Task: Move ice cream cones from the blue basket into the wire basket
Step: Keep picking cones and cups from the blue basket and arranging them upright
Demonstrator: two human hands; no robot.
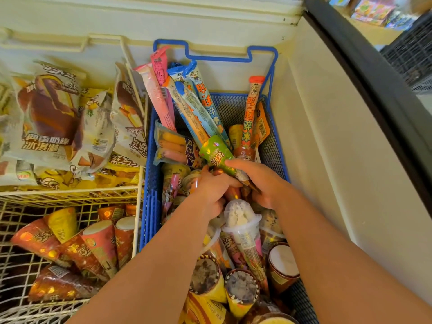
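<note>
Both hands are down in the blue basket (pixel 272 127), centre-right of the frame, inside a chest freezer (pixel 327 141). Right hand (pixel 259 181) is curled around the narrow end of a green-wrapped cone (pixel 216 152) — fingers closed over it, cone pointing up-left. Left hand (pixel 211 190) sits just beside it, fingers bent down into the pile & touching wrapped cones; can't tell whether it actually grips one. A clear-domed cone (pixel 240 220) w/ white swirl lies just below the hands, between the forearms. More cones w/ round tops fill the bottom centre of the blue basket; long ice-pop tubes (pixel 187 99) lean at its upper end. Wire basket (pixel 21 258) is at lower left, right next to the blue one, w/ several red & orange cones (pixel 100 244) already lying in it. Upper left — a stack of flat ice-cream bar packs (pixel 49 118).
</note>
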